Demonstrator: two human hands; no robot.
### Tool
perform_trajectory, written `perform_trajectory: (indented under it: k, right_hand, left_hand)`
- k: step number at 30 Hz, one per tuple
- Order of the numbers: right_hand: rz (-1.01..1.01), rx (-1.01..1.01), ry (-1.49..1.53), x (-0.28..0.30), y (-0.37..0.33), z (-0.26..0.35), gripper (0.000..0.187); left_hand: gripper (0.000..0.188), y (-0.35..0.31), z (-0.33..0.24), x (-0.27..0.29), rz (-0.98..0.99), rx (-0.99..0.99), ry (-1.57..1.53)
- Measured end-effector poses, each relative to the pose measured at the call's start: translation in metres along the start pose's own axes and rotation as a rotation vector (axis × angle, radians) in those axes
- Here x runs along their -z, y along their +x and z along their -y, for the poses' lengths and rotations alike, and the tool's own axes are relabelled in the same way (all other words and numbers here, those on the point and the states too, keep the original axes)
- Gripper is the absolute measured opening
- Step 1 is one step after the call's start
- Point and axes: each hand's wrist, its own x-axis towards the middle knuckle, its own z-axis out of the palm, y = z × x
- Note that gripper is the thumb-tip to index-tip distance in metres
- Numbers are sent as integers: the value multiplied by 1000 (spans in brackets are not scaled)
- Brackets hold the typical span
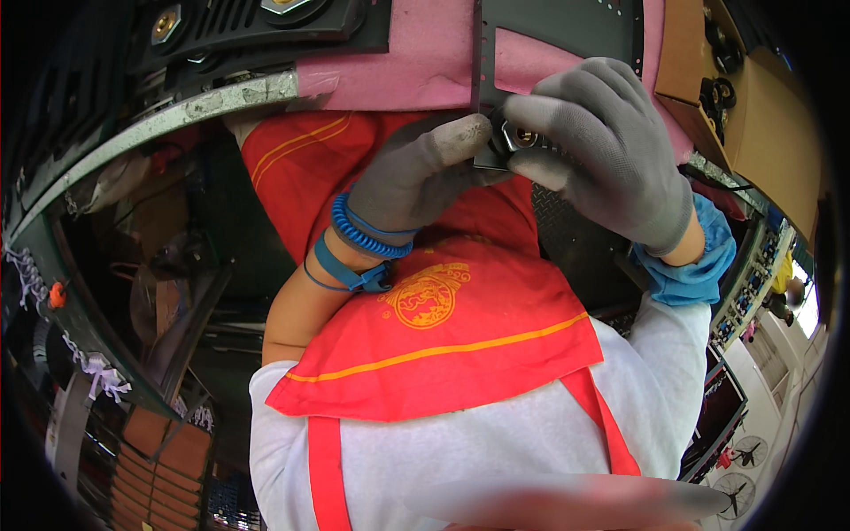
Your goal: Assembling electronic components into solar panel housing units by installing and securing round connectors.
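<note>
A black metal panel point(567, 19) with small holes along its edges lies at the table's near side, its corner reaching toward me. At that corner sits a round black fitting with a silver hex nut and a brass-coloured centre point(524, 137). My left hand point(421, 168), in a grey glove, grips the panel's corner with the thumb on top; its other fingers are mostly hidden beneath. My gloved right hand point(611, 146) has its thumb and forefinger closed around the fitting's nut. A blue coiled wrist strap point(367, 232) circles my left wrist.
Pink padding point(425, 57) covers the tabletop. Slotted black panels point(235, 35) with similar brass-centred nuts lie at the far left. An open cardboard box point(779, 133) holding black round parts point(722, 97) stands at the right. A worn metal table edge point(195, 108) curves along the left.
</note>
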Motion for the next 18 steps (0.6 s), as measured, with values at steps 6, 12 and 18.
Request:
perform_trajectory:
  k: [6,12,18]
  right_hand:
    - [24,19,-93,13,-11,-7,39]
    - [-62,35,42,2,-10,-4,44]
    - [-199,-190,-143,35,-13,-22,21]
  left_hand:
    - [44,-1,-2,-5,-132,-102,30]
    - [43,2,-8,-13,-127,-114,152]
    - [40,2,-16,-18,-232,-173,-28]
